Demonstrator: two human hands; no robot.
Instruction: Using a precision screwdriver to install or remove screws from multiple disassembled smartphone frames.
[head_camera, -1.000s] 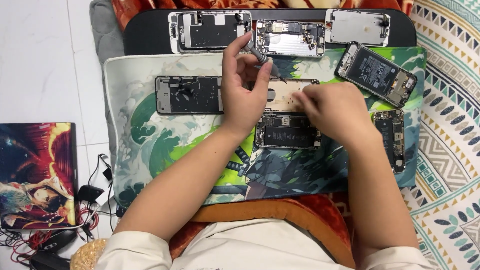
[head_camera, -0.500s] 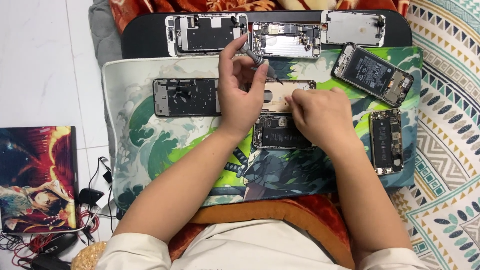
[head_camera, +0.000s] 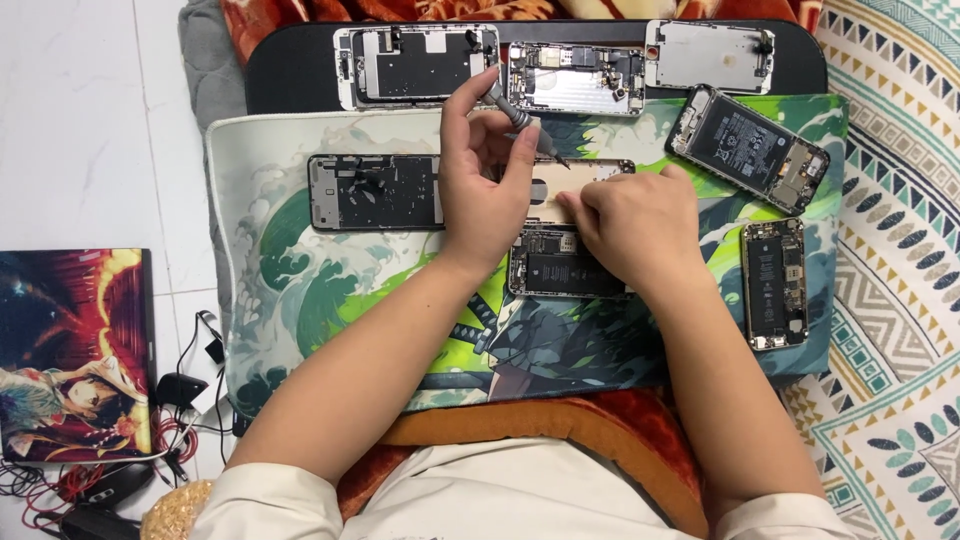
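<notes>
Pinching a slim grey metal screwdriver (head_camera: 520, 122), left hand (head_camera: 487, 190) works; right hand (head_camera: 632, 225) presses the opened black phone (head_camera: 562, 268), still apart.

A detached phone screen panel (head_camera: 375, 192), dark and rectangular, lies left of centre on the green printed mat (head_camera: 300, 290). Another one (head_camera: 416, 64), white-framed, sits on the black board (head_camera: 290, 70) above.
</notes>
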